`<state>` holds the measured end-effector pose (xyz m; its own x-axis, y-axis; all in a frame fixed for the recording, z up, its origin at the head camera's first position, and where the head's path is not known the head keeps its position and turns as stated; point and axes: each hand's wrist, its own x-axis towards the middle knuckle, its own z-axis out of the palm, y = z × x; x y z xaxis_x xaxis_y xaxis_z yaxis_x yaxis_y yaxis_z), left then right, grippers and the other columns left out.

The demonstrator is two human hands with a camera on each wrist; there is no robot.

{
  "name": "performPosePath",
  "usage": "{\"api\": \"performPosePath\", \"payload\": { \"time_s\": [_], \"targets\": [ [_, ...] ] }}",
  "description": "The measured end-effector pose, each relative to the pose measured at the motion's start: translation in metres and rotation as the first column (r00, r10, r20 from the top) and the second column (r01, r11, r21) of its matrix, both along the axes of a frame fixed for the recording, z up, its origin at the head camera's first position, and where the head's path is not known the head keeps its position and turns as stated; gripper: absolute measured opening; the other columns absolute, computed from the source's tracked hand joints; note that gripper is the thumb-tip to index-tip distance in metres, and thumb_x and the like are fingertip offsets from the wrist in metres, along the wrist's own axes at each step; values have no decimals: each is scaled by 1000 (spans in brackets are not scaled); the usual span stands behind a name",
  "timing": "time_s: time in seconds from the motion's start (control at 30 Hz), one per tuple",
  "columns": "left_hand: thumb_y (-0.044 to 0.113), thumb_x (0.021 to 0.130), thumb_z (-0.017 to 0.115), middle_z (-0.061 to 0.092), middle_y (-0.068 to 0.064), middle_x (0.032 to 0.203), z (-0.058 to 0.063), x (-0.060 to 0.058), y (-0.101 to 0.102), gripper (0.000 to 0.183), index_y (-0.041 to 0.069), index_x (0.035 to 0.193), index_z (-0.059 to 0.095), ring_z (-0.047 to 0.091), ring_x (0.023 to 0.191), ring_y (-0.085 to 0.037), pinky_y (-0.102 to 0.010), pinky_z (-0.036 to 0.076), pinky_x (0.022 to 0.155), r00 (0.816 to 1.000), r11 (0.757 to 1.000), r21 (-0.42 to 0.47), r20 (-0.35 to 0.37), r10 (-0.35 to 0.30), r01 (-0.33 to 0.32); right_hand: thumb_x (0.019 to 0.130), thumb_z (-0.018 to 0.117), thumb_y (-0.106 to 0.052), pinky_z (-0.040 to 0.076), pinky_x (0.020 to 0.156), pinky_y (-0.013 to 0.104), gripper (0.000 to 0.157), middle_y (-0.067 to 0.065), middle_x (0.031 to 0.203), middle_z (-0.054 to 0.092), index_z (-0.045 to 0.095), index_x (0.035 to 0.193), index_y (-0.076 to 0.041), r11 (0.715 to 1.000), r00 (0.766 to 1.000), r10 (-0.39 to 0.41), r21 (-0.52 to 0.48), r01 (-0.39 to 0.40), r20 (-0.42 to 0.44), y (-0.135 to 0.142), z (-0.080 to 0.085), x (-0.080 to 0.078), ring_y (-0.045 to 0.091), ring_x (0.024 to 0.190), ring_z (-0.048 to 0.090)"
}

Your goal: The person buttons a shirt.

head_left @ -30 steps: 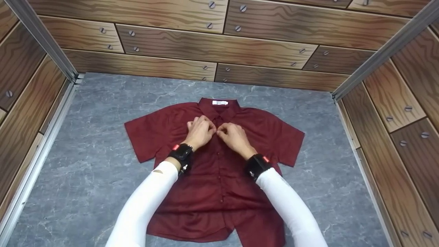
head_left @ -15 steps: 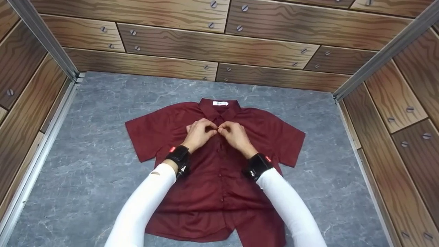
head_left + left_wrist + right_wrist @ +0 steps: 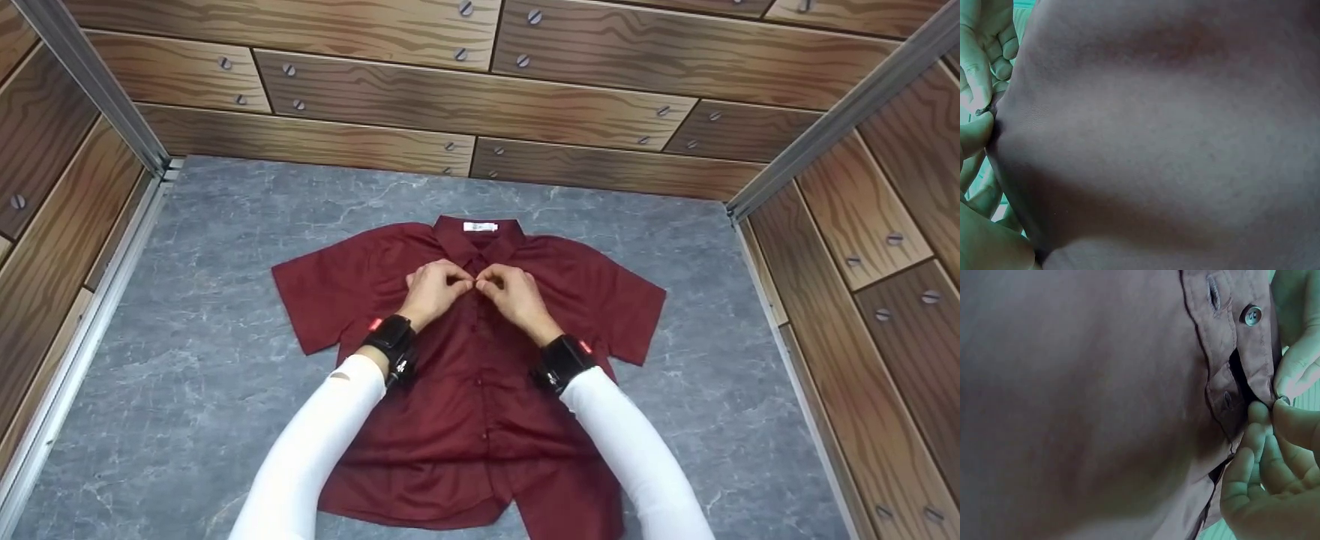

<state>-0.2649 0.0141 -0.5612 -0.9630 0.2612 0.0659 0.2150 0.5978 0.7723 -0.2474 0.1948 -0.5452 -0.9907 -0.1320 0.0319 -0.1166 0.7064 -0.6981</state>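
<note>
A dark red short-sleeved shirt (image 3: pixel 442 405) lies spread front up, collar away from me. At its front placket, just below the collar, my left hand (image 3: pixel 435 291) and right hand (image 3: pixel 516 297) meet fingertip to fingertip. Each pinches the cloth between thumb and finger. In the right wrist view a small dark button (image 3: pixel 1284 400) shows between the fingertips of both hands. Beside it in the placket is a buttonhole (image 3: pixel 1228 400); farther up sit another button (image 3: pixel 1251 315) and its hole (image 3: pixel 1213 292), apart from each other. In the left wrist view, raised cloth (image 3: pixel 1157 129) hides most of the scene.
The shirt rests on a grey marbled surface (image 3: pixel 187 315). Wood-patterned walls (image 3: pixel 390 90) stand at the back and both sides, with metal rails (image 3: pixel 832 112) in the corners. A white label (image 3: pixel 480 226) shows inside the collar.
My left hand's fingers have shifted slightly and its thumb and index now form a rounder pinch against the right fingertips. The placket below has moved a little; the shirt otherwise lies the same.
</note>
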Motion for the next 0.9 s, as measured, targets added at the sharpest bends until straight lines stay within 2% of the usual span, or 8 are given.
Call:
{"api": "performPosePath", "payload": {
  "time_s": [0.2, 0.33, 0.5, 0.77, 0.83, 0.9],
  "targets": [
    [22, 93, 76, 73, 0, 108, -2, 0, -2, 11, 17, 100, 82, 66, 111, -23, -54, 36, 99, 1000, 1000, -9, 15, -4, 4, 98, 71, -18, 52, 81, 39, 8, 2, 92, 75, 74, 99, -11, 999, 999, -38, 38, 39, -10, 2, 0, 1, 20, 87, 69],
    [21, 94, 76, 72, 0, 108, -4, -1, -6, 9, 17, 100, 82, 65, 112, -23, -55, 36, 99, 1000, 1000, 1, 20, -6, 6, 98, 70, -18, 52, 80, 43, 8, 4, 90, 72, 69, 99, -10, 989, 999, -44, 139, 45, -8, 4, -2, 4, 24, 84, 68],
    [20, 94, 76, 72, 0, 107, -5, -2, -7, 8, 17, 99, 82, 65, 112, -23, -55, 36, 98, 1000, 1000, 9, 20, -12, 11, 96, 73, -27, 53, 77, 47, 20, 9, 87, 69, 65, 93, -10, 955, 1000, -20, 297, 14, 15, 0, -4, 5, 31, 83, 68],
    [19, 93, 77, 72, 0, 107, -5, -2, -6, 8, 16, 98, 82, 65, 111, -24, -56, 35, 99, 1000, 1000, 3, 25, -4, 4, 90, 70, -43, 54, 72, 50, 35, 7, 77, 65, 60, 73, -14, 875, 994, -80, 483, 32, 79, -12, -3, -1, 34, 79, 68],
    [19, 92, 77, 72, 0, 106, -5, -2, -6, 8, 15, 97, 81, 65, 110, -24, -56, 35, 100, 1000, 1000, -3, 26, -5, 5, 89, 69, -44, 54, 68, 49, 38, 5, 72, 62, 58, 67, -15, 871, 993, -80, 491, 27, 87, -12, -2, -2, 33, 75, 67],
    [19, 92, 77, 71, 0, 105, -5, -3, -6, 8, 15, 96, 81, 65, 109, -24, -56, 35, 100, 1000, 1000, -6, 26, -5, 5, 89, 70, -42, 52, 65, 45, 39, 2, 67, 59, 56, 62, -17, 882, 992, -75, 471, 18, 102, -11, -2, -3, 29, 70, 64]
  ]
}}
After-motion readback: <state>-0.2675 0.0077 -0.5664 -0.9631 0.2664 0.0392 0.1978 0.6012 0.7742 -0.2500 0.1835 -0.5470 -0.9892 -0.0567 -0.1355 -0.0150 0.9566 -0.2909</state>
